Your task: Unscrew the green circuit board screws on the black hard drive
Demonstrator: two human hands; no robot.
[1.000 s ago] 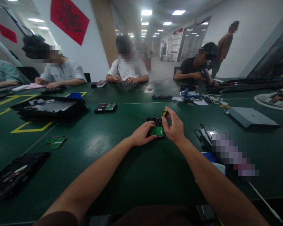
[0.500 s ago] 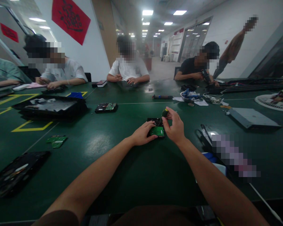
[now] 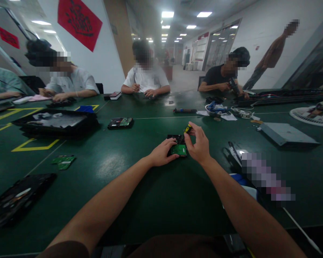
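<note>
A small hard drive [image 3: 179,150] with a green circuit board and a black far end lies on the green table in front of me. My left hand [image 3: 164,152] grips it from the left, fingers over the far part and thumb along the near edge. Between the thumb and fingers of my right hand [image 3: 199,143] is a short screwdriver [image 3: 188,128] with a yellow and black handle, tilted above the drive's right side. Its tip is too dark and small to make out.
Another hard drive [image 3: 120,123] lies farther left, with a black tray [image 3: 56,123] beyond it. Loose green circuit boards [image 3: 64,162] and a dark opened device [image 3: 21,199] lie at left. A grey metal box [image 3: 288,134] sits at right. Several people work across the table.
The screwdriver handle has turned in my right fingers, showing more yellow. My left hand and the hard drive stay in place. The person standing at the back right has shifted.
</note>
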